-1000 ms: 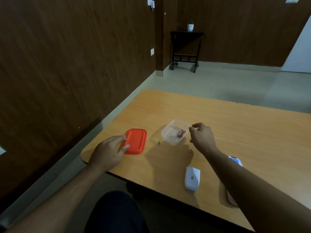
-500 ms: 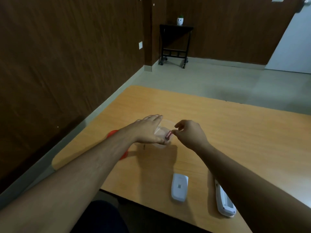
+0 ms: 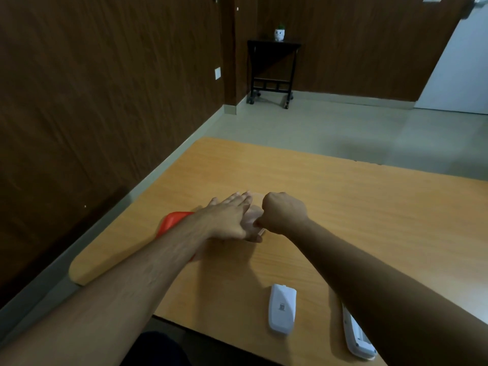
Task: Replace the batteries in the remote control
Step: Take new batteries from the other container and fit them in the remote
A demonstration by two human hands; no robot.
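Note:
My left hand (image 3: 229,217) lies along the near-left side of the clear plastic container (image 3: 256,196), fingers straight and together, holding it. Only a faint rim of the container shows past my fingers. My right hand (image 3: 284,212) is curled into a fist right over the container, thumb and forefinger pinched together. The red battery it pinches is hidden inside the fingers. The white battery cover (image 3: 282,309) lies label-up near the table's front edge. The white remote (image 3: 356,336) lies to its right, partly under my right forearm.
The red lid (image 3: 171,220) lies left of the container, partly under my left forearm. The wooden table (image 3: 356,207) has a rounded near-left corner. A dark wall runs along the left. A black side table (image 3: 273,67) with a small pot stands far back.
My left hand left the red lid and took hold of the container. My right hand pinched a red battery from it and has curled into a fist.

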